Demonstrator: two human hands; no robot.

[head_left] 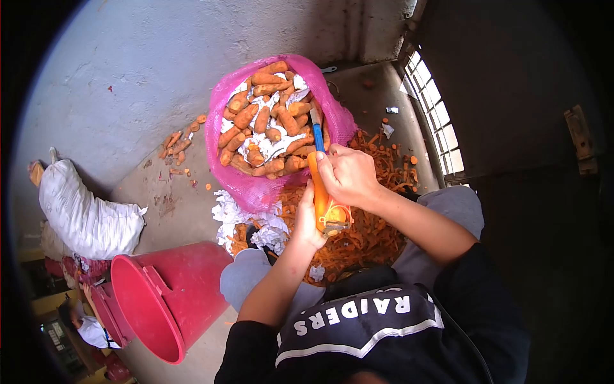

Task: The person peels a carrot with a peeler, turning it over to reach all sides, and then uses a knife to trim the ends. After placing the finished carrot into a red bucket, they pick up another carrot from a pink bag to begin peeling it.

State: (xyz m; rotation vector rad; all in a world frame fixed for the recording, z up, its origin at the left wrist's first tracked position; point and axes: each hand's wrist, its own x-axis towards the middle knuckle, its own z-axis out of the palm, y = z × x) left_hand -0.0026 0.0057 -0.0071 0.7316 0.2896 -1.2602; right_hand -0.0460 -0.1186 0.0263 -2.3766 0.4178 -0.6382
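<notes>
My right hand [348,174] is closed around a peeler [337,221], whose orange frame and metal blade show below the fist. A blue handle [318,137] with a grey end sticks out above the same fist; my fingers hide whether it is one tool with the peeler. My left hand [309,216] is wrapped around a bright orange carrot [316,178], its lower end beside the peeler's blade. Behind my hands, an open pink mesh sack [220,102] holds many unpeeled carrots [262,120] among crumpled white paper. A heap of carrot peelings [364,237] lies between my legs.
A large red bin [150,281] lies tilted at the left, with another red container [105,313] behind it. A stuffed white sack [86,208] leans against the wall. Carrot pieces [176,146] are scattered on the floor. Another person [93,326] is at the lower left.
</notes>
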